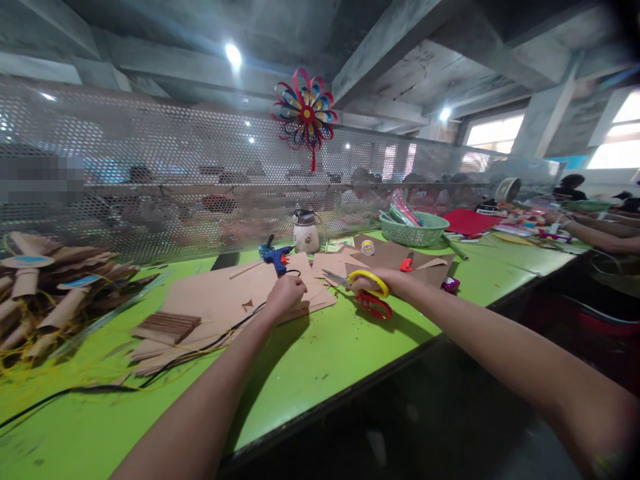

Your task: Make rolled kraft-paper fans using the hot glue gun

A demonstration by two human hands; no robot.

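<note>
My right hand is closed around a pair of scissors with one yellow and one red handle loop. The blades point left over the green table, toward my left hand, and look slightly parted. My left hand is closed at the near edge of the brown cardboard sheets. What its fingers hold, if anything, is too small to make out. Just beyond it lies a blue glue gun with an orange trigger. A black cord runs left across the table, passing by my left wrist.
Cardboard tube pieces with yellow string are heaped at left. A stack of corrugated strips lies nearer. Behind are a jug, a tape roll, a red-handled cutter and a green basket. Another person's arm reaches in at right.
</note>
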